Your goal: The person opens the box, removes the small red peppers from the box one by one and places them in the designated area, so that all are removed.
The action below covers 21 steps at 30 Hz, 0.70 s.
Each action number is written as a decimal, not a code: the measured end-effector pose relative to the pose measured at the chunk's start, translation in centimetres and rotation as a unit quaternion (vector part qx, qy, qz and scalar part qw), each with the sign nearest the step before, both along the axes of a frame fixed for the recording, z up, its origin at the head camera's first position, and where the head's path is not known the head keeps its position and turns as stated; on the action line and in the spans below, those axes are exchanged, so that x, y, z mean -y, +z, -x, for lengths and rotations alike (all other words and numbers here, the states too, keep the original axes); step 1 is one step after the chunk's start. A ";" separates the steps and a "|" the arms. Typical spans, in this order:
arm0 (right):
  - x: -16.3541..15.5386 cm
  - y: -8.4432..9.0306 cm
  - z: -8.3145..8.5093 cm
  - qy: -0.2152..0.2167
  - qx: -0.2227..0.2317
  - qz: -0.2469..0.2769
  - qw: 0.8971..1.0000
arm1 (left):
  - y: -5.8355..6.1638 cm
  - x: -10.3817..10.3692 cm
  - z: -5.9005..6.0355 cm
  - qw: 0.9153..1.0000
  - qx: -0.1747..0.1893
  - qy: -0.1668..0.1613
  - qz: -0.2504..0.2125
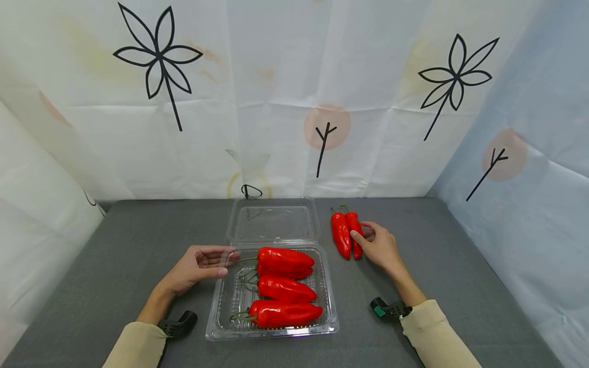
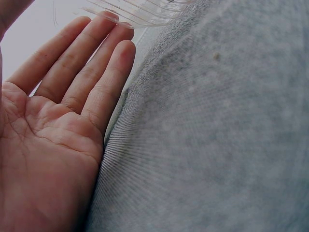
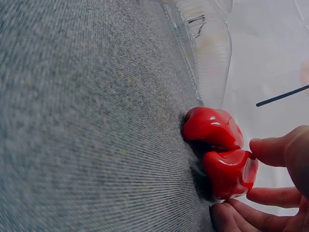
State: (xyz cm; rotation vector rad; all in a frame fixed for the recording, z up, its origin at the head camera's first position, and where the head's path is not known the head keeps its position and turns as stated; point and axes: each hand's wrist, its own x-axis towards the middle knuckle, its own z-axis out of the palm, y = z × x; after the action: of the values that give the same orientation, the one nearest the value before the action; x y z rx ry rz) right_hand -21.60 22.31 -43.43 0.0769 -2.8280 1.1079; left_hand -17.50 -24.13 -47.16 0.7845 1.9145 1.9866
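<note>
Several glossy red peppers (image 1: 285,289) lie crosswise in a clear plastic container (image 1: 329,306), stems to the left. Two more red peppers lie side by side on the grey table, right of the container's lid. My right hand (image 1: 379,247) pinches the right-hand pepper (image 1: 353,222) between thumb and fingers; the other pepper (image 1: 340,235) touches it on the left. In the right wrist view the thumb (image 3: 270,150) meets the held pepper (image 3: 229,176). At the container's left rim, my left hand (image 1: 198,268) has its fingers straight, fingertips against the plastic, holding nothing.
The container's clear lid (image 1: 273,222) lies folded back towards the wall. A patterned white sheet (image 1: 276,102) hangs behind the grey table (image 1: 161,225) and down both sides. A small black loop (image 1: 251,191) shows at the table's far edge.
</note>
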 end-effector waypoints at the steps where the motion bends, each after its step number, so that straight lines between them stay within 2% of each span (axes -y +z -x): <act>1: 0.0 0.0 0.0 0.000 0.000 0.000 1.000 | 0.0 0.0 0.0 1.000 -0.003 -0.001 0.000; 21: 0.1 -0.6 0.1 -0.004 -0.018 0.013 1.000 | -0.1 0.0 0.0 1.000 0.000 0.005 0.003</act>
State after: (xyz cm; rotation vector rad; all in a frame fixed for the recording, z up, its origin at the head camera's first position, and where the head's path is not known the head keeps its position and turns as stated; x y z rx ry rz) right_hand -21.74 22.19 -44.06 0.0815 -2.7795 1.1299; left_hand -17.49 -24.15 -47.29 0.7749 1.9267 1.9861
